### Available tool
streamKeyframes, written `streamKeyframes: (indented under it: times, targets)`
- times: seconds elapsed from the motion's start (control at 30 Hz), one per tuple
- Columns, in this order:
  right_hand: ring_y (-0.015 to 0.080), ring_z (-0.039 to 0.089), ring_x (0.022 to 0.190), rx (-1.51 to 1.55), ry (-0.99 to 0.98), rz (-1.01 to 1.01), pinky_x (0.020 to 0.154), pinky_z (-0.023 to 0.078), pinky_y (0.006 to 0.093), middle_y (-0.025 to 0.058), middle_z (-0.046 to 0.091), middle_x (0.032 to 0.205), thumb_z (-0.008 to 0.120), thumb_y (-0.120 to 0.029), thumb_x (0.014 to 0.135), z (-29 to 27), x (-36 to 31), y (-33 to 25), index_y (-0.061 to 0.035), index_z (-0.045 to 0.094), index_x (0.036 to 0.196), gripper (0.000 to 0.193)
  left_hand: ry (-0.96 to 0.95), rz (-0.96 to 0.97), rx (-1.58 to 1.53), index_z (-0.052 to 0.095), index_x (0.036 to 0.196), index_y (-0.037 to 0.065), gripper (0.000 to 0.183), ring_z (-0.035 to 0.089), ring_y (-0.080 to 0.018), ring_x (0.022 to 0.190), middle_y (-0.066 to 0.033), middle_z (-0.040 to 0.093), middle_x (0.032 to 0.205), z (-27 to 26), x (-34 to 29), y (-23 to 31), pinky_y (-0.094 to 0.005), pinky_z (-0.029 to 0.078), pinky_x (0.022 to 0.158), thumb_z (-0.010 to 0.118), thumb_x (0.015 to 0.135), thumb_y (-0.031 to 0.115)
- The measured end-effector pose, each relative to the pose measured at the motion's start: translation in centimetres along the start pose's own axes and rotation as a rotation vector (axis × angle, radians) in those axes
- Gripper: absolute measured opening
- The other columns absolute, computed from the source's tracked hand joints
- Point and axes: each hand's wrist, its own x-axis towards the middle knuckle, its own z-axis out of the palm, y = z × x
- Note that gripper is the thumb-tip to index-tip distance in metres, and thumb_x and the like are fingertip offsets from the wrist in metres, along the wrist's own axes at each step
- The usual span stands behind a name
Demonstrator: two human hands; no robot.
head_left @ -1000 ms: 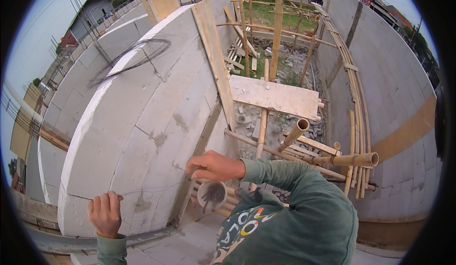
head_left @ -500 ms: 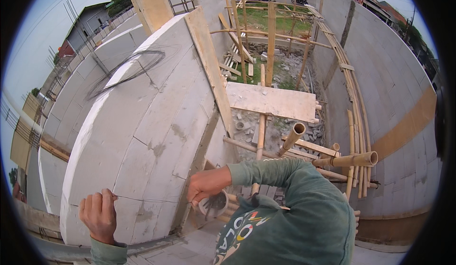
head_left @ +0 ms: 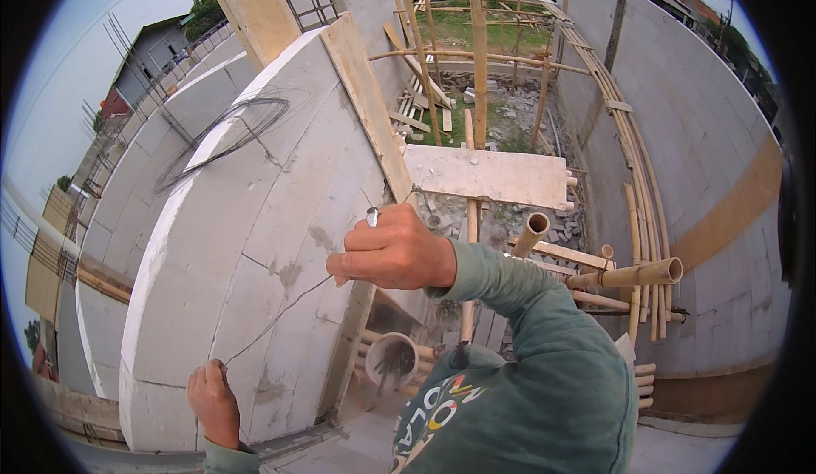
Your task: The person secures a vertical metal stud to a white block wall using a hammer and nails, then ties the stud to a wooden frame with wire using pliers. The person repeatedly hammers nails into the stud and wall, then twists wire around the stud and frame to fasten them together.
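A thin dark wire (head_left: 276, 319) stretches on a slant between my two closed hands, in front of a pale grey block wall (head_left: 246, 236). My left hand (head_left: 214, 402), low by the wall's near end, pinches its lower end. Higher and to the right, my right hand (head_left: 395, 253) grips the other end, knuckles up. A small silvery thing, perhaps a ring (head_left: 372, 215), shows at its fingers. Over the wall's white top edge hangs a loose coil of similar wire (head_left: 225, 138). Below my right forearm stands a pale bucket (head_left: 413, 357) with dark tools inside.
Bamboo poles (head_left: 625, 278) jut out at my right, their cut ends toward me. A pale board (head_left: 484, 175) lies across the scaffold ahead. Rubble (head_left: 544, 240) covers the ground below. A wooden plank (head_left: 365, 100) stands against the wall's end; another block wall (head_left: 697, 159) rises at right.
My right hand has risen and moved slightly right, while my left has shifted right and down. The wire between them has gone from nearly level to slanting. The bucket is now uncovered.
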Motion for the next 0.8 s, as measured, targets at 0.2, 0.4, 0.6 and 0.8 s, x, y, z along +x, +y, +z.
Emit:
streamKeyframes:
  times: [0.2,0.4,0.6,0.8]
  targets:
    - [0.0110,0.042,0.043,-0.034,0.022,-0.078,0.039,0.033,0.0276,-0.0023,0.039,0.062,0.069,-0.023,0.075,-0.2,1.1,-0.3,-0.0173,0.062,0.082,0.012,0.094,-0.083,-0.045,0.055,0.087,0.003,0.002,0.053,-0.0302,0.069,-0.0112,0.055,0.073,1.0,-0.9,-1.4,-0.0410,0.042,0.058,0.057,0.086,0.002]
    - [0.0100,0.044,0.045,-0.109,0.004,-0.166,0.040,0.034,0.0268,-0.0024,0.038,0.062,0.064,-0.021,0.077,0.4,1.2,0.7,-0.0185,0.060,0.084,0.009,-0.062,-0.107,-0.149,0.055,0.087,0.002,0.004,0.052,-0.0292,0.060,-0.0100,0.055,0.070,2.9,-2.2,-0.6,-0.0398,0.041,0.055,0.058,0.089,0.005]
    - [0.0110,0.045,0.045,-0.137,-0.094,-0.122,0.040,0.034,0.0273,-0.0023,0.039,0.062,0.063,-0.018,0.077,0.1,0.9,2.2,-0.0195,0.060,0.084,0.008,0.183,0.010,0.039,0.059,0.092,0.003,0.005,0.054,-0.0277,0.061,-0.0088,0.057,0.070,5.1,-5.2,-0.3,-0.0391,0.041,0.053,0.059,0.088,0.006]
    - [0.0157,0.052,0.047,-0.127,-0.085,0.082,0.041,0.039,0.0307,-0.0024,0.048,0.062,0.063,-0.018,0.078,1.0,-0.3,4.0,-0.0183,0.062,0.082,0.004,0.058,-0.048,0.053,0.056,0.084,0.003,0.007,0.047,-0.0265,0.054,-0.0074,0.045,0.062,4.5,-5.4,1.2,-0.0375,0.035,0.049,0.060,0.087,0.007]
